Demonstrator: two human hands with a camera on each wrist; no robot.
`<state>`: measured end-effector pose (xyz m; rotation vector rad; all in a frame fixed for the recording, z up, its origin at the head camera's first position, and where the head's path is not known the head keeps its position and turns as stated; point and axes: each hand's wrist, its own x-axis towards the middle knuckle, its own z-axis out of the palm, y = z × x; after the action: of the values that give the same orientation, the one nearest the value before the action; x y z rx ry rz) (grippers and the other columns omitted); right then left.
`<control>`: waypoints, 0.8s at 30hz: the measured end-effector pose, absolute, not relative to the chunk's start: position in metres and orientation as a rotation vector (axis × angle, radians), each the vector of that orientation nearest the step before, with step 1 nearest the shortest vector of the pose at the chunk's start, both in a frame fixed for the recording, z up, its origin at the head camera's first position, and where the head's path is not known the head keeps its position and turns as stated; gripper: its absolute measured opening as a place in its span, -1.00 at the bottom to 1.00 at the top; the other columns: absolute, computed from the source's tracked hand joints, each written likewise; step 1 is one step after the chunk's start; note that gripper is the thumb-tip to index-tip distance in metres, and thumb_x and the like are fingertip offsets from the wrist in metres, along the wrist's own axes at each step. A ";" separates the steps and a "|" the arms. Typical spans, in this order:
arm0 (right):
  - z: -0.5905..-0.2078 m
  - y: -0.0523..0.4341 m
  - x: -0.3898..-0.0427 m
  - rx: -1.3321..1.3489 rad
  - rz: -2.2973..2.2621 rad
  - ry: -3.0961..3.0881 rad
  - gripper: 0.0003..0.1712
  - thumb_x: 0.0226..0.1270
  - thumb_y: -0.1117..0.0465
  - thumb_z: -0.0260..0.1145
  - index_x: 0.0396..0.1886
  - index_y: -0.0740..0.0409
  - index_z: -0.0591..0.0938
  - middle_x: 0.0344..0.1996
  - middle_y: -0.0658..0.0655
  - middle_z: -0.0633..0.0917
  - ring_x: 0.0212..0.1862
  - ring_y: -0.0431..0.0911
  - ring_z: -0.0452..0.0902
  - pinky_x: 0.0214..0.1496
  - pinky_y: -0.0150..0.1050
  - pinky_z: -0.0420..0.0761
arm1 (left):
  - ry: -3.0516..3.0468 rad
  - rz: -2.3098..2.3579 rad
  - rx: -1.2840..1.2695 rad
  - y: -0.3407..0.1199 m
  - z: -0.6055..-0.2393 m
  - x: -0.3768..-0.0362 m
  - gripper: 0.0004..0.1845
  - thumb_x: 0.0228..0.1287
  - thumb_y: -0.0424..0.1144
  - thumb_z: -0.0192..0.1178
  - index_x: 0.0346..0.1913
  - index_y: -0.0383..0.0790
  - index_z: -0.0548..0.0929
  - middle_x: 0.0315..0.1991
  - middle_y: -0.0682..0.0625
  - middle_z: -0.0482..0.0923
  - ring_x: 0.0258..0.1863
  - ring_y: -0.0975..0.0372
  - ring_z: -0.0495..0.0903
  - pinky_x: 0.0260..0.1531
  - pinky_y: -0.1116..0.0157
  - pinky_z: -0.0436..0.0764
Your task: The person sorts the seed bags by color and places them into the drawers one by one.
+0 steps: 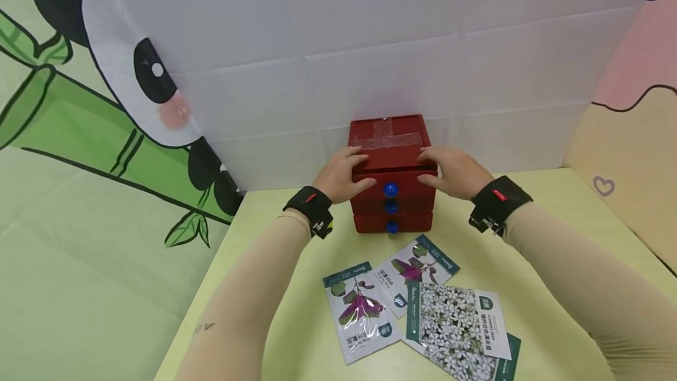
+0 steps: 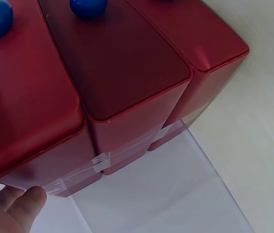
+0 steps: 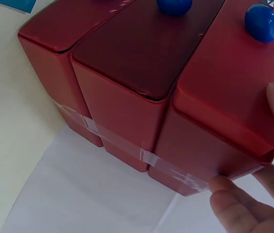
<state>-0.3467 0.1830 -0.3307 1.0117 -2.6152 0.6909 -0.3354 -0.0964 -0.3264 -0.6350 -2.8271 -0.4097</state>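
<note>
A small red box [image 1: 392,157] with three drawers and blue knobs [image 1: 390,189] stands on the yellow counter [image 1: 555,234], right up against the white wall [image 1: 370,46]. The left hand [image 1: 341,174] holds the box's left top corner and the right hand [image 1: 449,172] holds its right top corner, with the fingers [image 3: 243,204] of both hands curled over the top edge and thumbs on the front of the top drawer. Three seed packets [image 1: 412,304] lie flat on the counter near the box, in front of it.

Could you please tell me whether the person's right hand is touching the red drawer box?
Touching. The head view shows the right hand resting on the top right edge of the red drawer box, fingers on it.
</note>
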 end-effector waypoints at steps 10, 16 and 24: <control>-0.333 0.185 -0.360 1.045 0.643 -2.613 -0.47 0.14 0.21 0.47 0.10 0.24 0.53 -0.07 0.20 0.65 -0.07 0.08 0.54 0.05 0.02 0.54 | -2.795 -0.447 -0.571 -0.094 -0.335 -0.346 -0.28 0.15 0.09 0.34 0.32 -0.17 0.44 0.35 -0.08 0.28 0.33 0.09 0.23 0.24 0.20 0.36; -0.336 0.185 -0.362 1.046 0.572 -2.589 -0.40 0.12 0.20 0.49 0.16 0.22 0.51 -0.03 0.20 0.64 -0.03 0.09 0.55 0.08 0.04 0.53 | -2.779 -0.449 -0.563 -0.095 -0.339 -0.349 -0.22 0.05 0.05 0.43 0.33 -0.16 0.43 0.34 -0.05 0.28 0.34 0.11 0.21 0.25 0.20 0.35; -0.339 0.185 -0.362 1.040 0.517 -2.548 -0.40 0.09 0.22 0.51 0.13 0.20 0.52 -0.08 0.19 0.65 -0.08 0.08 0.57 0.02 0.01 0.58 | -2.738 -0.452 -0.572 -0.094 -0.342 -0.350 -0.24 0.04 0.02 0.44 0.30 -0.17 0.46 0.31 -0.06 0.32 0.30 0.10 0.26 0.22 0.21 0.39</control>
<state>-0.3623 0.1847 -0.3385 1.0396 -2.5484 0.5165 -0.3501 -0.0939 -0.3417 -0.5717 -2.7383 -0.4520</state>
